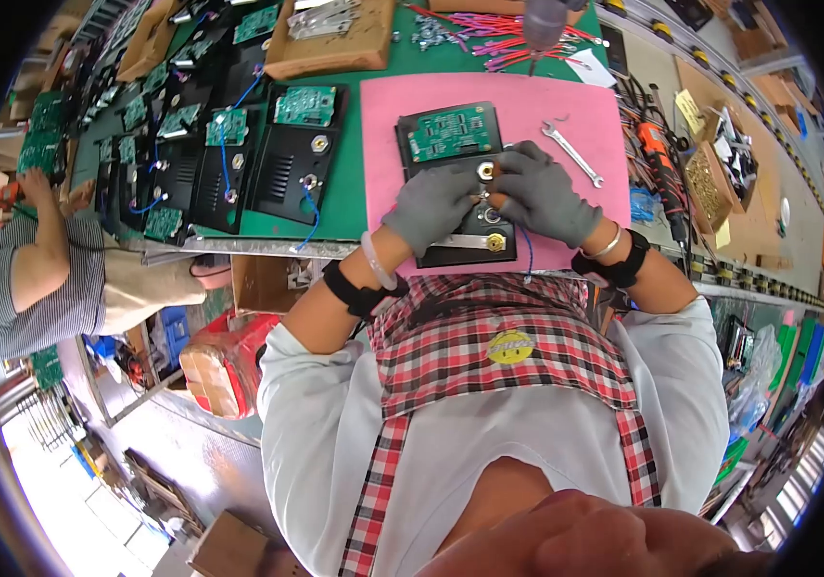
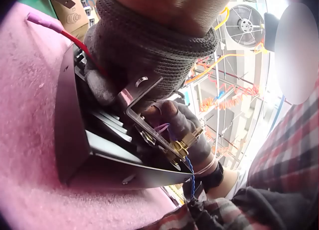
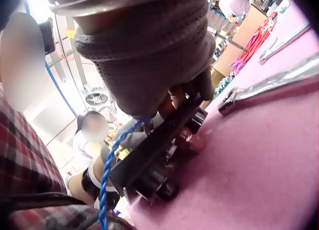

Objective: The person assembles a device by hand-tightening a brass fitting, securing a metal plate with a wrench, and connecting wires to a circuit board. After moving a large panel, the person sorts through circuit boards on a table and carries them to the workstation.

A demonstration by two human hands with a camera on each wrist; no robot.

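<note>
A black metal panel with a green circuit board lies on a pink mat. My left hand, in a grey glove with bare fingertips, reaches over its middle, fingers curled around a red wire whose purple-sleeved end sticks out past the hand. My gloved right hand meets it from the other side, its fingertips pinching a small metal fitting at the panel; the fingers largely hide it. Close by are a bent metal bracket, a brass terminal and a twisted blue wire.
An open-end wrench lies right of the panel on the pink mat. Several similar panels with boards stand on the left. Behind are red wires and a cardboard tray. An orange power tool lies right; another person works left.
</note>
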